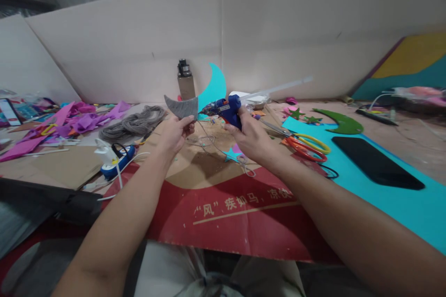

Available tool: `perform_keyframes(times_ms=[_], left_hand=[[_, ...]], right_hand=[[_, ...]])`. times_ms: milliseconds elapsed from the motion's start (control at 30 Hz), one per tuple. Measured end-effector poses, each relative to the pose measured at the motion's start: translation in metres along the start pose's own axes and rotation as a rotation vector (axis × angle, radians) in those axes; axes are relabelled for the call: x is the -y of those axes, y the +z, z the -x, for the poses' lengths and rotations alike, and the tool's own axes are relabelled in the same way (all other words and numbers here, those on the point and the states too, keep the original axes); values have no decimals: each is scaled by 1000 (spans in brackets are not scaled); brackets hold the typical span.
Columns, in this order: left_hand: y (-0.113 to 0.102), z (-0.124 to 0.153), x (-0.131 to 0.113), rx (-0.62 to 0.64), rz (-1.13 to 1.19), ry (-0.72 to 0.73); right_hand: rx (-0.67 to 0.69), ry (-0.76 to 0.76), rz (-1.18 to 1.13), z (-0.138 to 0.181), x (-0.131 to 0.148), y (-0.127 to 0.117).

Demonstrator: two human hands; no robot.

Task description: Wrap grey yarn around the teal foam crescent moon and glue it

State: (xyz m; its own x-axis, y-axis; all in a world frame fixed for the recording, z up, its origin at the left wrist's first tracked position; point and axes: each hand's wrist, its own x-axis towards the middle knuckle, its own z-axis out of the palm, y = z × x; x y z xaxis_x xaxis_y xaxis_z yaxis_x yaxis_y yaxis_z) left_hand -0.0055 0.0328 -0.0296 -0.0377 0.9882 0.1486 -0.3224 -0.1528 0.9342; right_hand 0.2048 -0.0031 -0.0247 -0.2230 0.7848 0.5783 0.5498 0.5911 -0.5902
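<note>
My left hand [176, 133] is closed, pinching the lower edge of a grey felt crescent [181, 106] held upright above the cardboard sheet [223, 213]. My right hand [251, 137] is wrapped round the handle of a blue hot glue gun [226, 107]. The gun's nozzle points left and sits at the crescent's right tip. A clear glue stick [278, 88] juts from the back of the gun. A teal crescent [214, 87] shows right behind the grey one. A small teal star [230, 154] lies on the cardboard below my hands.
Orange and yellow scissors [303, 143] lie right of my right hand on a teal foam sheet [400, 204] beside a black cutout [376, 163]. A green crescent [339, 123], grey cord coil [135, 123], purple scraps [69, 123], a second glue gun [116, 160] and a bottle [186, 81] surround the cardboard.
</note>
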Motion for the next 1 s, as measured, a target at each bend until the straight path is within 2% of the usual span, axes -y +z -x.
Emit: perform_keyframes(times_ms=[1000], left_hand=[[3,3,-1,28,-35,-8]], right_hand=[[-57,-23,-87,-2,-7,1]])
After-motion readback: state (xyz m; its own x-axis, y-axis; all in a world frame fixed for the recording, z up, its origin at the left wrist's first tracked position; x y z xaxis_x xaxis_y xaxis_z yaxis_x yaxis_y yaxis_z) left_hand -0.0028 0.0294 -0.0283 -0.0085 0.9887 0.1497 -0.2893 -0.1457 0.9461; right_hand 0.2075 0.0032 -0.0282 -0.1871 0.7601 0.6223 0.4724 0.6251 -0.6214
